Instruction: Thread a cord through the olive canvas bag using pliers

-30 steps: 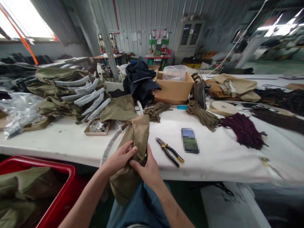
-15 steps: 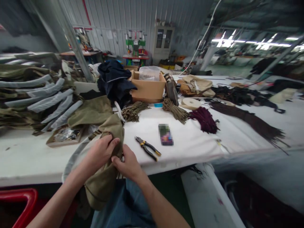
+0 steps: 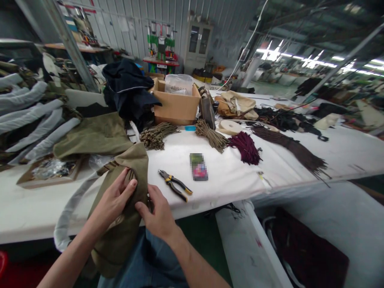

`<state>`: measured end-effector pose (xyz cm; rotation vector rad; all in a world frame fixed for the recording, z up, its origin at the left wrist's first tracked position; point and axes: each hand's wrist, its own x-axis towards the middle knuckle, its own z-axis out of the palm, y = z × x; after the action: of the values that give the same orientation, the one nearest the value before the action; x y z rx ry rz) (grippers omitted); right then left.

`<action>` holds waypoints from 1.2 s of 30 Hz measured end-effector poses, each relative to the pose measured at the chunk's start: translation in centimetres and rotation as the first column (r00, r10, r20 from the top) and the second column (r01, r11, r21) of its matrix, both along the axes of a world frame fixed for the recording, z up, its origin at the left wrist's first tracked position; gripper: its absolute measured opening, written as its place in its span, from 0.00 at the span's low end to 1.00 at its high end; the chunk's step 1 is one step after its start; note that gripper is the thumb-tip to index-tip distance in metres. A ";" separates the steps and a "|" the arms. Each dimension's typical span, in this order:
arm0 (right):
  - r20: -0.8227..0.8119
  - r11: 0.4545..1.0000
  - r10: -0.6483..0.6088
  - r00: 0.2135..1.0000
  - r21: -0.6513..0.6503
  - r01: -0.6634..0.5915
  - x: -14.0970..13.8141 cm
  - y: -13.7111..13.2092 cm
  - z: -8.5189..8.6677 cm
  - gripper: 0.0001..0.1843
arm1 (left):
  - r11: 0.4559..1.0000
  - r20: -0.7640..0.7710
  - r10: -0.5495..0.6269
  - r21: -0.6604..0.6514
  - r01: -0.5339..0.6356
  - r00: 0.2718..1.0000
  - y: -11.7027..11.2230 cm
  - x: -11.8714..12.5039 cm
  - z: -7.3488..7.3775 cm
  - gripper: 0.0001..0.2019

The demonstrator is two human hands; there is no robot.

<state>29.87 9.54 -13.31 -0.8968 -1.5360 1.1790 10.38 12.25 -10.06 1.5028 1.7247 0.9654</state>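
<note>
The olive bag (image 3: 120,228) is hanging across the tabletop's (image 3: 228,184) near edge, its upper part lying over the white surface and its lower end reaching the person's lap. The left hand (image 3: 115,198) is holding its front with thumb and fingers close together, while the right hand (image 3: 159,214) is gripping its right side, thumb in front. A pale wrapped strap (image 3: 70,208) is curving out left of the bag and dropping past the near edge, and a shallow cardboard tray (image 3: 39,185) of small bagged parts is sitting beyond it, crowding the left side. Behind, olive cloth (image 3: 93,134), dark blue fabric (image 3: 126,88) and a cardboard box (image 3: 177,108) are blocking the way toward the far edge. Pliers (image 3: 169,179) are lying near the right hand, by the near edge, with a pixelated rectangular item (image 3: 198,167) beside them. Two olive cord bundles (image 3: 211,137), a purple bundle (image 3: 244,148) and dark brown strips (image 3: 288,148) are lining the stretch farther right. Bare white surface is showing between these bundles and the near edge, right of the pliers, and a white bin (image 3: 252,244) is standing below that edge
</note>
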 end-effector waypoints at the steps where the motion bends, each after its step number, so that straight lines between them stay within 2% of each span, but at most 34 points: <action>1: -0.002 1.000 0.008 1.000 -0.007 -0.008 0.0 0.1 -0.1 0.28 | 1.000 -0.006 -0.002 0.017 0.002 1.000 0.1 0.3 0.0 0.48; 5: 0.009 1.000 0.020 1.000 -0.001 -0.020 0.3 0.4 -0.6 0.23 | 0.991 -0.077 -0.046 0.122 0.055 0.996 0.6 1.5 -0.3 0.46; 10: -0.018 0.999 0.035 0.999 -0.014 -0.036 0.9 0.2 -1.4 0.23 | 0.992 -0.007 -0.119 0.046 0.119 0.993 1.2 2.7 -0.9 0.47; 12: -0.034 0.999 0.009 0.999 -0.052 -0.011 0.8 0.0 -1.7 0.33 | 0.991 -0.051 -0.127 0.031 0.128 0.991 1.4 2.9 -0.7 0.47; 15: -0.025 0.991 -0.122 0.992 -0.051 0.121 0.4 0.0 -2.0 0.59 | 0.986 -0.169 -0.157 0.035 0.165 0.973 1.7 2.8 0.2 0.45; 16: -0.013 0.988 -0.151 0.988 -0.028 0.151 0.2 0.3 -1.9 0.64 | 0.978 -0.202 -0.193 0.032 0.204 0.960 1.9 2.7 0.6 0.43; 18: 0.018 0.988 -0.151 0.988 -0.002 0.151 -0.3 0.9 -1.7 0.67 | 0.952 -0.260 -0.275 0.057 0.299 0.925 2.4 2.4 1.6 0.34; 21: 0.038 0.978 -0.196 0.980 -0.066 0.198 -1.3 1.9 -1.3 0.61 | 0.911 -0.328 -0.315 0.157 0.380 0.891 3.6 2.1 3.1 0.20; 24: 0.056 0.946 -0.303 0.951 -0.106 0.307 -2.2 2.5 -0.9 0.49 | 0.897 -0.349 -0.306 0.206 0.392 0.885 4.8 2.4 4.3 0.15; 26: 0.039 0.952 -0.294 0.955 -0.083 0.296 -2.1 2.6 -0.5 0.44 | 0.898 -0.353 -0.289 0.224 0.380 0.890 5.2 2.8 4.8 0.13; 28: 0.005 0.975 -0.212 0.977 -0.059 0.212 -1.3 2.8 -0.2 0.44 | 0.903 -0.342 -0.261 0.245 0.354 0.902 5.5 3.1 4.9 0.13; 31: 0.006 0.995 -0.083 0.997 -0.060 0.083 0.4 3.1 -0.4 0.46 | 0.908 -0.292 -0.268 0.243 0.343 0.918 6.0 3.3 3.8 0.14; 34: 0.090 0.996 -0.049 0.995 -0.065 0.055 2.0 3.5 -0.9 0.44 | 0.920 -0.221 -0.290 0.204 0.335 0.931 6.6 3.3 1.6 0.11; 36: 0.128 0.997 0.017 0.992 -0.080 -0.007 3.0 4.0 -0.8 0.39 | 0.933 -0.195 -0.273 0.185 0.309 0.942 6.9 3.2 0.2 0.08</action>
<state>32.90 13.53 -14.08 -1.0348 -1.6083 1.2182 13.54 19.14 -9.90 1.9664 1.4831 0.9098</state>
